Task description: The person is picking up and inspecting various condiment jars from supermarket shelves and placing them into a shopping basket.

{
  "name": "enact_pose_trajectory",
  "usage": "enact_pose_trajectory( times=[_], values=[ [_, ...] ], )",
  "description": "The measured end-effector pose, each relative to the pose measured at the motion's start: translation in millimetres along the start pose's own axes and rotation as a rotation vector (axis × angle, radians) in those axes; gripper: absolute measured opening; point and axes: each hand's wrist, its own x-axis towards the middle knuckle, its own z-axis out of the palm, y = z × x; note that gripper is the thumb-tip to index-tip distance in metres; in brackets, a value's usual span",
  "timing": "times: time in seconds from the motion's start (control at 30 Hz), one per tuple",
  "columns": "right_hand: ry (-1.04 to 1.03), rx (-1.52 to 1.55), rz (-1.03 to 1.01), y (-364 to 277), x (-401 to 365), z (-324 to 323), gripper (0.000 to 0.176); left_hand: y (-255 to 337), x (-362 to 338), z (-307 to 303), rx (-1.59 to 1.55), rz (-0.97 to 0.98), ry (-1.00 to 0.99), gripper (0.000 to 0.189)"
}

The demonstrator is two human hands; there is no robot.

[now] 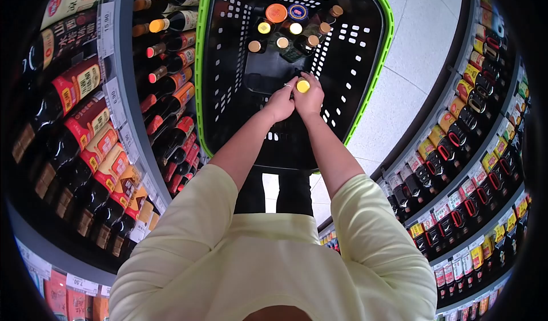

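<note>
Inside the black shopping basket with a green rim (pixel 199 87), my two hands meet around an upright bottle with a yellow cap (pixel 303 85). My right hand (pixel 309 100) is closed around it just below the cap. From the other side my left hand (pixel 280 102) presses its closed fingers against the same bottle; most of the bottle's body is hidden by the hands. Farther in stand several bottles with tan caps (pixel 282 43) and yellow caps (pixel 264 28). Behind them are an orange-lidded jar (pixel 276 13) and a blue-lidded jar (pixel 297 12).
Shelves of dark sauce bottles (pixel 85 118) with price tags (pixel 114 99) rise close on my left. More shelves of bottles (pixel 456 138) curve along the right, beyond a strip of pale tiled floor (pixel 408 81). My legs are right behind the basket.
</note>
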Motion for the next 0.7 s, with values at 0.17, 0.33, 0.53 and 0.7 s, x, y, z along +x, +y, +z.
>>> enact_pose_trajectory(
  times=[0.17,0.33,0.53,0.7],
  values=[
    [0.044,-0.018,-0.015,11,15,0,0.037,5,16,3,-0.040,0.010,0.012,0.069],
    [0.023,-0.043,0.065,11,29,2,0.039,-1,29,3,0.049,0.078,0.055,0.069],
    [-0.029,-0.057,0.203,12,46,4,0.040,3,30,5,-0.105,0.009,-0.034,0.072],
    [-0.034,-0.069,0.289,16,56,3,0.043,-3,15,7,-0.085,0.033,-0.018,0.070]
  ],
)
